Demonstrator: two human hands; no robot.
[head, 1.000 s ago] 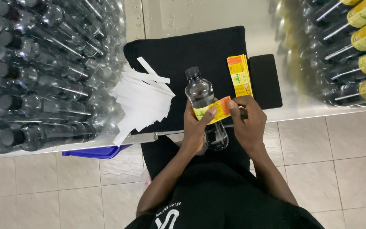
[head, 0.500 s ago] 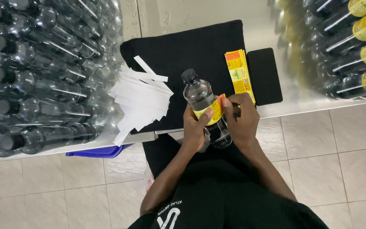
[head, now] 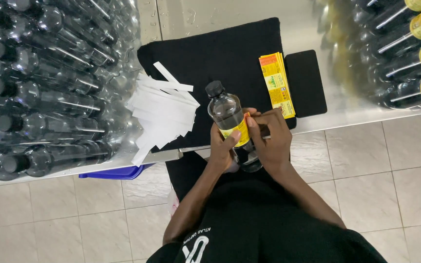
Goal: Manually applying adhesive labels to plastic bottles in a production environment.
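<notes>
While both hands close around it at lower centre of the frame, a clear plastic bottle (head: 230, 122) with a black cap sits tilted, cap toward the top of the frame, over the near edge of the steel table (head: 366, 114). The left hand (head: 222, 148) grips the bottle's body from the left, thumb laid across the yellow label (head: 237, 132). The right hand (head: 271, 139) wraps the right side, fingertips pressing the label's edge against the bottle. Smooth, rigid and apparently filled, the bottle looks moderately weighty and liable to slip; the mid-body, where both palms sit, seems the surest hold. Just beyond, a black mat (head: 220, 53) covers the table. White backing strips (head: 164, 109) lie heaped at its left edge, a stack of yellow-and-orange labels (head: 277, 84) at its right, beside a small black pad (head: 305, 83). Unlabelled bottles (head: 40, 83) crowd the upper left; labelled bottles (head: 405, 48) fill the upper right.
</notes>
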